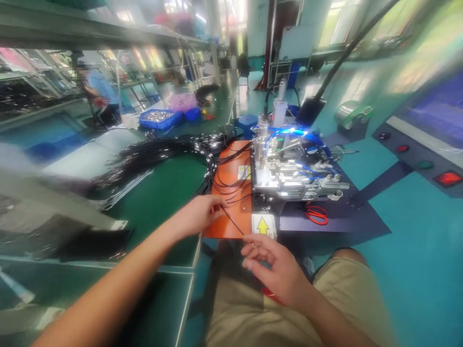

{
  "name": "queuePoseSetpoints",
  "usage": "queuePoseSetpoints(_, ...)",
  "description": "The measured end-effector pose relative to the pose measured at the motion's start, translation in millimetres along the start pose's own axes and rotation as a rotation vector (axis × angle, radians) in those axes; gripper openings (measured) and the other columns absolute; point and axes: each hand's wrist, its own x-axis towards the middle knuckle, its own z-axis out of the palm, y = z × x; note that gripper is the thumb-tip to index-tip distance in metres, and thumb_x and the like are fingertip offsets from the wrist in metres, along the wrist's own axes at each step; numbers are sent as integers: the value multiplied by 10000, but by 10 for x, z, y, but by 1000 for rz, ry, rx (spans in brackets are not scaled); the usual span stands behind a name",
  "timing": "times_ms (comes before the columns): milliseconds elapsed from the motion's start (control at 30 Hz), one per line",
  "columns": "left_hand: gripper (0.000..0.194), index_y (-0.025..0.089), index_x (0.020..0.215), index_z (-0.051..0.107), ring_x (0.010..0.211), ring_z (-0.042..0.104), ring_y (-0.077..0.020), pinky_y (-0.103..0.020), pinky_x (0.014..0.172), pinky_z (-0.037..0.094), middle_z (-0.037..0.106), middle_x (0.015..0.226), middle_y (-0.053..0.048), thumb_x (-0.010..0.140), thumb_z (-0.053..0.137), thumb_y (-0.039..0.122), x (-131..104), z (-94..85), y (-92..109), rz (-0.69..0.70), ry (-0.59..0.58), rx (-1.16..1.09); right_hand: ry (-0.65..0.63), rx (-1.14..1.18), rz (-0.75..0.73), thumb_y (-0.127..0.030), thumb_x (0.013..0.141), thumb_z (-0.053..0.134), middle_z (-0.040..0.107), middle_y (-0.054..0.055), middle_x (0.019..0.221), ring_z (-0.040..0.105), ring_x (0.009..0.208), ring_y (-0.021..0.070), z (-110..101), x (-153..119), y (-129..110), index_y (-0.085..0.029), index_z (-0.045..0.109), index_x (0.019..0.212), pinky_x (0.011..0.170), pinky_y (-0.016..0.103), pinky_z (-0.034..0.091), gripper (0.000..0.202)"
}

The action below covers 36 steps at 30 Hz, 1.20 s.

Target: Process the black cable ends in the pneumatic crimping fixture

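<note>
My left hand [207, 210] is closed over the front of an orange plate [231, 224], pinching a thin black cable [232, 220] between thumb and fingers. The cable slants down to the right from there. Its lower end runs into my right hand [271, 262], whose curled fingers hold it above my lap; the very tip is hard to make out. Several other black cables [231, 193] lie across the orange plate, leading towards a metal machine [292, 168] with blue tubes. Beside my right hand is a white label with a yellow arrow [263, 226].
A large bundle of black cables [162, 152] curves over the green table [170, 188]. Red-handled scissors [317, 215] lie on the machine's dark base. A control panel [412, 154] stands at right. Farther back are a blue tray [159, 119] and a seated person [103, 91].
</note>
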Motion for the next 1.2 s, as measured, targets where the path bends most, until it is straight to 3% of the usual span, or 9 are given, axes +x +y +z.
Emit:
queuePoseSetpoints(33,176,180,946,677,762,601,-153,-272,707,475,650,879,-46,877,519,216,-54,42,64,92,30,165,22,22,13,-158,843,641,693,57,989,683,846,149,26,6,8,-206,612,1200,828,322,572,362)
queuePoseSetpoints(100,139,173,815,681,790,572,-177,-295,728,449,613,858,-62,872,559,206,-159,95,208,202,-33,432,24,28,26,-175,838,662,704,56,974,677,858,156,56,5,12,-200,652,1147,830,320,569,310)
queuePoseSetpoints(200,180,179,728,658,837,552,-213,-330,751,422,591,852,-72,884,586,229,-262,91,407,279,-89,593,-12,8,21,-169,838,668,712,56,973,671,856,158,66,-19,-11,-200,680,1124,830,314,563,288)
queuePoseSetpoints(400,173,197,877,641,795,556,-186,-298,747,402,598,811,-32,931,486,144,-135,23,601,431,-98,527,69,130,-25,-262,908,627,677,42,929,643,769,140,-145,36,-146,-204,666,1129,742,292,544,232)
queuePoseSetpoints(567,170,176,848,600,770,572,-166,-260,666,397,590,821,-34,939,460,147,127,258,668,534,-123,440,175,60,-3,-349,923,629,648,8,747,611,709,141,-430,109,-147,-193,661,1033,676,269,512,194)
queuePoseSetpoints(700,215,168,905,609,748,558,-155,-246,635,389,587,835,-37,982,411,202,235,488,639,560,-91,399,227,34,24,-367,913,639,653,17,839,619,696,141,-474,102,20,-202,599,1087,631,261,511,244)
queuePoseSetpoints(833,278,156,900,605,704,527,-144,-239,609,385,580,811,-35,1012,366,244,262,650,579,582,-38,344,301,-10,54,-403,891,660,629,4,791,610,635,130,-468,111,133,-193,597,1033,580,245,495,262)
queuePoseSetpoints(1100,260,163,1068,625,840,569,-179,-278,733,475,604,908,-68,1005,377,211,317,819,474,596,69,205,364,-109,134,-438,898,631,603,-17,661,567,569,125,-578,136,58,-193,624,976,507,219,440,257)
queuePoseSetpoints(1200,240,157,1086,626,857,578,-183,-289,745,486,619,911,-76,998,409,211,342,900,391,604,193,110,398,-135,122,-426,899,629,603,-15,661,552,562,120,-576,148,40,-191,632,925,508,217,435,236)
